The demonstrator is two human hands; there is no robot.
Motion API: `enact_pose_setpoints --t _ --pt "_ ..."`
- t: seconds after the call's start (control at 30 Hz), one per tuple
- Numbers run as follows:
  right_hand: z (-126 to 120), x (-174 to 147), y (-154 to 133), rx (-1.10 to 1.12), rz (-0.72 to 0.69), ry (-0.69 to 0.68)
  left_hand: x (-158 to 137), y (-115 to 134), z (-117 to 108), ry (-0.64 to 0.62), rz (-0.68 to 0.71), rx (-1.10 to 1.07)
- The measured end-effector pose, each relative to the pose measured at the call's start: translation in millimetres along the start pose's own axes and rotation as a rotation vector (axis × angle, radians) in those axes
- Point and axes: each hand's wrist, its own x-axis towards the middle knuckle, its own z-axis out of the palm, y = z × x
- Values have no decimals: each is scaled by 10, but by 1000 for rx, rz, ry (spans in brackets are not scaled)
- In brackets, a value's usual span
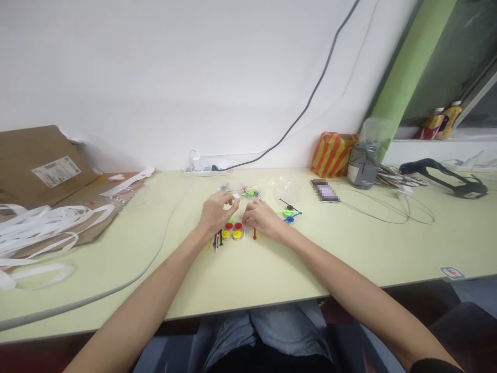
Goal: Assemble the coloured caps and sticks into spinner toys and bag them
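Observation:
Thumb and forefinger of my left hand [217, 212] pinch a small white piece [236, 196]. Close beside it, my right hand [259, 216] has its fingers curled down near the table, and whatever is in them is hidden. Below the hands sit red round pieces [229, 226] and yellow round pieces [237, 235]. Several colored arrow-shaped pieces [216, 241] lie under my left wrist. A red arrow [254, 233] lies below my right hand. To its right are a blue spinner [290, 219] and a black spinner [289, 207].
Cardboard [42, 166] and white strapping [46, 228] cover the left side. A grey cable [147, 272] crosses the table [240, 282]. Behind stands a power strip [202, 168]. On the right are a phone [325, 191], a striped bag [332, 155] and a black frame [446, 173].

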Motion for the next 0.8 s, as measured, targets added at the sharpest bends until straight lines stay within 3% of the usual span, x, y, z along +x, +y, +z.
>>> enact_pose_setpoints --t 0.8 --pt "39 12 -10 -12 35 -6 -10 -49 27 -54 22 -32"
